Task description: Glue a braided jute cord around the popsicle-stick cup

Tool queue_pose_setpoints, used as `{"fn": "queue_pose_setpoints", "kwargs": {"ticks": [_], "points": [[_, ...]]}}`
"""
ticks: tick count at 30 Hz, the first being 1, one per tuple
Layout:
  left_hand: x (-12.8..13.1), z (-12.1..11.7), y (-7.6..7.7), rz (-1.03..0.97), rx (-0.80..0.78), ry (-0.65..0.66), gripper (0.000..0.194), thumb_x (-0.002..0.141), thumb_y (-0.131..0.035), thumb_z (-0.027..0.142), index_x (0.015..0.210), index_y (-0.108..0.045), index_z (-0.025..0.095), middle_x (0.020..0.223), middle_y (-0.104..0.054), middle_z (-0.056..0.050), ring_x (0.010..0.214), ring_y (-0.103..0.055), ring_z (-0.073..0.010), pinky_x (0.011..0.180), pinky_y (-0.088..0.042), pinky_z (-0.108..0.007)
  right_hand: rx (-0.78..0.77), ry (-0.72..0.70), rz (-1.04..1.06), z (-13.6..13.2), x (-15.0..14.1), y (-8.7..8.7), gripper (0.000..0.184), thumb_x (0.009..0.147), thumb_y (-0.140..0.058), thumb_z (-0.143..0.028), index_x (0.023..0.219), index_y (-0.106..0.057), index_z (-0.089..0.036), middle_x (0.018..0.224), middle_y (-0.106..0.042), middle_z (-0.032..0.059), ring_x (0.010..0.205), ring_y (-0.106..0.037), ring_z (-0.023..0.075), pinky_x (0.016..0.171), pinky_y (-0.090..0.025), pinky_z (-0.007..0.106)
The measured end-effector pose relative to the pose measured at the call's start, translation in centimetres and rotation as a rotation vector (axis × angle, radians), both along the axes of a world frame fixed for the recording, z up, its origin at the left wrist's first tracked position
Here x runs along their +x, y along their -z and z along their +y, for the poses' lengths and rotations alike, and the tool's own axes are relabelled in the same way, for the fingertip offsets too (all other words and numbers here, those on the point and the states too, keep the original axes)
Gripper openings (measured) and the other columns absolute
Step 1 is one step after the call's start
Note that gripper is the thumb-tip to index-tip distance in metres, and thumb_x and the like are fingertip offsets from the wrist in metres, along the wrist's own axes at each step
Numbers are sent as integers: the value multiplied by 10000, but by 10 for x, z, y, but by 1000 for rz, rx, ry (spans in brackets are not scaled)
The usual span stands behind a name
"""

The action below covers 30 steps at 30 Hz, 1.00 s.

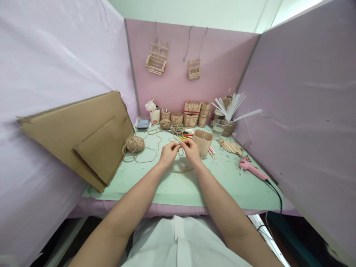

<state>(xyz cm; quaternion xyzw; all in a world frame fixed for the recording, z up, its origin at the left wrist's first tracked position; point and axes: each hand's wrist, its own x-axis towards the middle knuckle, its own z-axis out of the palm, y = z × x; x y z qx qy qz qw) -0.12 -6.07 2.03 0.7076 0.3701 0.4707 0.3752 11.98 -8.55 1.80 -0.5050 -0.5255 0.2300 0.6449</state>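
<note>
My left hand [170, 151] and my right hand [191, 149] meet fingertip to fingertip over the middle of the table. Both are pinched closed on a piece of twine [182, 171], whose loose length loops down onto the green tabletop below them. Just behind my right hand stands a round wooden-stick basket [203, 142]. More twine lies in a loose tangle [178, 128] beyond my fingers. To the left rests a ball of twine [135, 144] with strands trailing from it. The exact spot where my fingertips grip is too small to make out.
A pink glue gun [253, 170] with a black cord lies at right, near scattered wooden sticks [231, 147]. Cardboard sheets [83, 137] lean at left. Along the back stand stick containers [191, 113], a clear cup [218, 129] and white strips [232, 107]. Partition walls enclose three sides.
</note>
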Motion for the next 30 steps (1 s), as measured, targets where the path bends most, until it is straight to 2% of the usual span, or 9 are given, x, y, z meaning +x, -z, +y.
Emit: {"fn": "queue_pose_setpoints", "kwargs": {"ticks": [6, 16, 20, 24, 27, 30], "points": [[1, -5, -4, 38, 44, 12, 190, 750, -567, 307, 617, -595, 175, 569, -567, 20, 556, -468, -114, 562, -344, -239, -36, 73, 79, 2, 2, 2, 259, 727, -581, -442, 654, -509, -203, 615, -515, -21, 622, -461, 134, 587, -383, 260], [3, -4, 1, 36, -5, 119, 168, 732, -559, 284, 614, -590, 169, 535, -544, 27, 515, -439, -106, 528, -326, -237, -12, 216, 198, 5, 14, 2, 280, 727, -561, -474, 655, -476, -217, 559, -456, -36, 566, -434, 131, 531, -365, 261], [2, 1, 5, -22, -33, 105, 203, 734, -574, 326, 612, -600, 164, 558, -564, 16, 540, -460, -112, 554, -354, -242, -15, 51, 214, 3, 13, -2, 254, 736, -557, -458, 701, -502, -213, 543, -449, -48, 513, -404, 108, 512, -353, 253], [1, 6, 6, -97, -44, 106, 226, 746, -571, 337, 607, -600, 162, 617, -604, -4, 615, -530, -129, 624, -403, -252, -44, -124, 267, 3, 7, -3, 192, 681, -593, -363, 798, -579, -210, 685, -555, -20, 591, -498, 115, 521, -393, 244], [1, 6, 6, -110, -40, 95, 215, 751, -566, 330, 625, -607, 161, 631, -606, -6, 635, -538, -134, 636, -406, -252, -29, -147, 219, 3, 5, -1, 181, 661, -618, -328, 791, -611, -202, 789, -604, 8, 643, -526, 122, 533, -407, 240], [1, 5, 4, -102, -41, 56, 197, 750, -566, 328, 660, -627, 163, 631, -607, -5, 632, -537, -137, 625, -400, -250, 4, -132, 129, 2, 6, 0, 177, 686, -636, -354, 762, -616, -196, 780, -620, 19, 651, -523, 129, 561, -412, 252]]}}
